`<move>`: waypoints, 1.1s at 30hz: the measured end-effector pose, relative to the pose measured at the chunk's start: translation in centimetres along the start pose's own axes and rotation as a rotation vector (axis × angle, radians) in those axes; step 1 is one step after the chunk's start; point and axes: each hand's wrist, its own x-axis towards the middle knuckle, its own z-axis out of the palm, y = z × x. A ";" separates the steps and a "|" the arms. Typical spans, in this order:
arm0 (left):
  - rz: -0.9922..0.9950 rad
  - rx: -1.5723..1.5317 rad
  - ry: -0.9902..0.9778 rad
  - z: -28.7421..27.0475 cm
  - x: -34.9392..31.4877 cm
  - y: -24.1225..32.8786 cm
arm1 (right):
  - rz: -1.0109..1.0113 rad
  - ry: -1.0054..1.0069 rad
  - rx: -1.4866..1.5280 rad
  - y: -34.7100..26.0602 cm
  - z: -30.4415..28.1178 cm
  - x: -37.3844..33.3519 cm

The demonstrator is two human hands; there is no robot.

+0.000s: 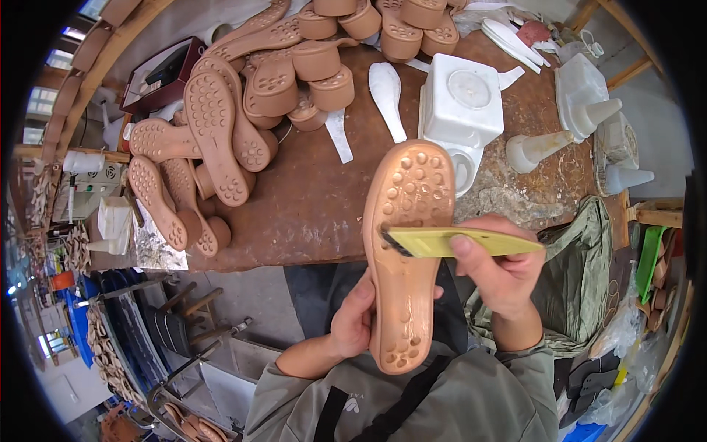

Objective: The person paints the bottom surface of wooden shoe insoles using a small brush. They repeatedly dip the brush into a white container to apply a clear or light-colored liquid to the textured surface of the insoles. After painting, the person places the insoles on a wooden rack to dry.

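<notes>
My left hand [353,317] grips a tan shoe sole [398,287] by its edge, thumb on the near side and fingertips showing past the far edge. The sole stands lengthwise in front of me, its dimpled inner face turned up; the wide end points away. That face shines as if wet. My right hand [501,269] is closed around a flat yellow-green brush [471,241]. Its dark bristles [398,241] touch the sole just below the wide dimpled part. Beyond the sole, a white plastic container [464,103] with a round open spout rests on the table.
Tan soles [213,118] with block heels lie heaped on the left and back of the brown worktable [317,206]. A white insole [385,92] lies beside the container. White nozzle bottles [537,149] sit at the right. Green cloth [574,287] hangs over the table's right front edge.
</notes>
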 end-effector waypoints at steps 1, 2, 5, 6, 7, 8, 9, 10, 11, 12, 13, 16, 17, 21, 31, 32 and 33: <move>0.015 0.016 -0.015 0.3 -0.2 0.1 | -0.013 -0.033 -0.030 -0.3 0.4 0.1; 0.028 0.031 -0.030 0.6 -0.4 0.2 | -0.046 0.002 -0.043 -0.6 0.6 0.2; 0.062 0.060 -0.033 1.5 -1.4 0.5 | -0.127 0.081 -0.066 -1.3 1.1 0.4; 0.072 0.063 -0.030 1.7 -1.7 0.3 | -0.144 0.097 -0.068 -1.4 1.1 0.4; 0.070 0.061 -0.050 1.7 -2.0 0.4 | -0.161 0.114 -0.068 -1.6 1.2 0.3; 0.068 0.058 -0.069 1.5 -2.2 0.5 | -0.231 0.081 -0.123 -1.6 1.1 0.0; 0.065 0.056 -0.087 1.4 -2.4 0.6 | -0.240 0.033 -0.133 -1.8 1.1 -0.3; 0.080 0.061 -0.094 1.5 -2.5 0.7 | -0.249 -0.016 -0.143 -2.2 1.2 -0.7; 0.095 0.066 -0.101 1.7 -2.6 0.9 | -0.259 -0.065 -0.152 -2.6 1.2 -1.0; 0.110 0.070 -0.104 1.8 -2.8 0.9 | -0.285 -0.103 -0.158 -2.8 1.2 -1.2; 0.118 0.082 -0.108 1.7 -2.9 1.0 | -0.297 -0.133 -0.157 -3.0 1.2 -1.5; 0.131 0.121 -0.091 1.6 -3.6 1.3 | -0.337 -0.189 -0.154 -4.0 1.5 -2.2; 0.131 0.140 -0.062 1.9 -3.9 1.5 | -0.342 -0.192 -0.157 -4.1 1.4 -2.5; 0.151 0.180 0.046 2.5 -5.0 1.6 | -0.364 -0.197 -0.144 -4.1 1.7 -4.1; 0.259 0.093 -0.066 2.4 -5.3 1.6 | -0.489 -0.317 -0.138 -4.8 2.0 -6.7; 0.272 0.104 -0.076 2.4 -5.3 1.6 | -0.544 -0.328 -0.141 -4.8 2.1 -6.9; 0.284 0.114 -0.084 2.3 -5.4 1.6 | -0.552 -0.317 -0.130 -4.7 2.3 -7.2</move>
